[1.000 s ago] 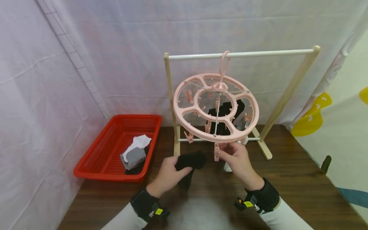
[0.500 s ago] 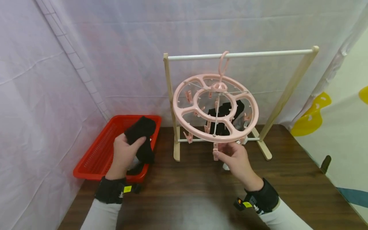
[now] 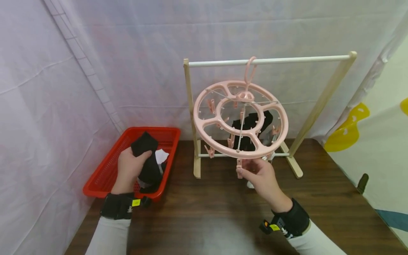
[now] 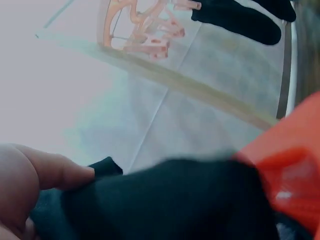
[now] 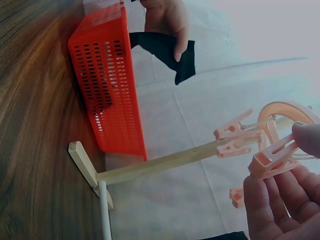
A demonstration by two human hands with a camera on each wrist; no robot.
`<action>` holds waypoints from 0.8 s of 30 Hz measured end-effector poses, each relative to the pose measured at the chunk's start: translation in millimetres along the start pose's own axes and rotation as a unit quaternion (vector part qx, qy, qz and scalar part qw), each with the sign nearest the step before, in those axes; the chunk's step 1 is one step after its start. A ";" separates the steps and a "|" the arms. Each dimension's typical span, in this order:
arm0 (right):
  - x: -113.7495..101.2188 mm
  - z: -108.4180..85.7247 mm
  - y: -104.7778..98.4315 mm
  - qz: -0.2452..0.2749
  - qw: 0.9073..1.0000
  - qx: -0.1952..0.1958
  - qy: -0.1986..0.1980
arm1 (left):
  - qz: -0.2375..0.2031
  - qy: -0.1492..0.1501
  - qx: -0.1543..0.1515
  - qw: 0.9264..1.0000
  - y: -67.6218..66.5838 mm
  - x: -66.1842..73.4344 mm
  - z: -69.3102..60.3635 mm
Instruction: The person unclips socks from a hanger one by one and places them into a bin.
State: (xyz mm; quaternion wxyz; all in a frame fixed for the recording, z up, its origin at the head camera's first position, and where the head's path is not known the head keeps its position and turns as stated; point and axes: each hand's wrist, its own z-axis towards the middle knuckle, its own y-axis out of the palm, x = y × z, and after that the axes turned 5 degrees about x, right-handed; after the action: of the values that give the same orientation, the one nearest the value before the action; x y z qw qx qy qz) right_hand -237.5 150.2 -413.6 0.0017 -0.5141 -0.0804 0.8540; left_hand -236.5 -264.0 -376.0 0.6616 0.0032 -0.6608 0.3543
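We note the left hand with fingers curled round a black sock over the red basket; the right hand, thumb and fingers closed, pinches a pink clip below the near rim of the round hanger, hung from a white rod. We judge the step in hand as handling the sock at the basket; the next move calls for a sure hold on sock and clip.

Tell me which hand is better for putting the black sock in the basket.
Probably left: the left hand holds the black sock over the basket, while the right hand pinches a peg under the hanger.
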 end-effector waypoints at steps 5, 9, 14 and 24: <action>1.1 0.5 -0.3 -0.006 1.000 0.000 -0.008 | -0.011 0.003 0.027 1.000 -4.9 -3.0 2.7; 0.7 0.6 -0.8 -0.017 1.000 0.002 -0.006 | -0.009 -0.007 0.010 1.000 -5.6 -4.0 6.2; 0.4 0.9 -1.2 -0.020 1.000 0.001 0.003 | -0.008 -0.020 -0.007 1.000 -3.7 -3.5 8.4; -0.7 0.8 0.6 -0.011 1.000 -0.004 0.010 | 0.038 -0.006 -0.055 0.998 -5.2 -11.2 11.5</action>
State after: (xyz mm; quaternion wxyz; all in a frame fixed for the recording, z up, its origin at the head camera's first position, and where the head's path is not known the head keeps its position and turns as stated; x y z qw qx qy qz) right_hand -237.8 149.5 -412.7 0.0097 -0.5219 -0.0888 0.8483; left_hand -242.7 -278.6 -381.9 0.6429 -0.0562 -0.6831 0.3421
